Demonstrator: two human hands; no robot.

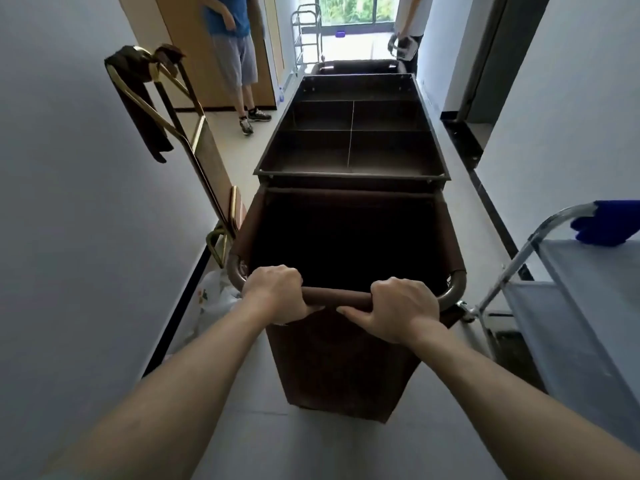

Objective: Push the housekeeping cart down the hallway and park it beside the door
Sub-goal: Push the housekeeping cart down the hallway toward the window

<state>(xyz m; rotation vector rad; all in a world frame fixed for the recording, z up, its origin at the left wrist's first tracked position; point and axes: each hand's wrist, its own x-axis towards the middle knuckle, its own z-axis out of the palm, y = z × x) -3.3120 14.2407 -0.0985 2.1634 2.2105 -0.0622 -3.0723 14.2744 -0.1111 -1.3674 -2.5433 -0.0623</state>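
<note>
Housekeeping cart point(351, 140) stands mid-hallway, its long axis running straight ahead from the person toward the far window. Left hand point(273, 292) and right hand point(403, 308) each grip the rear handle bar point(337, 295), fingers curled over it, both equally near. Wooden door point(187, 46) lies ahead on the left; parking there would call for a leftward steer.

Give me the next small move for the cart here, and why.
Probably a slow, straight push. Both the left hand and right hand grip the handle bar; the gold trolley crowds the cart on the left, the steel cart on the right, and a person in grey shorts stands ahead.
</note>
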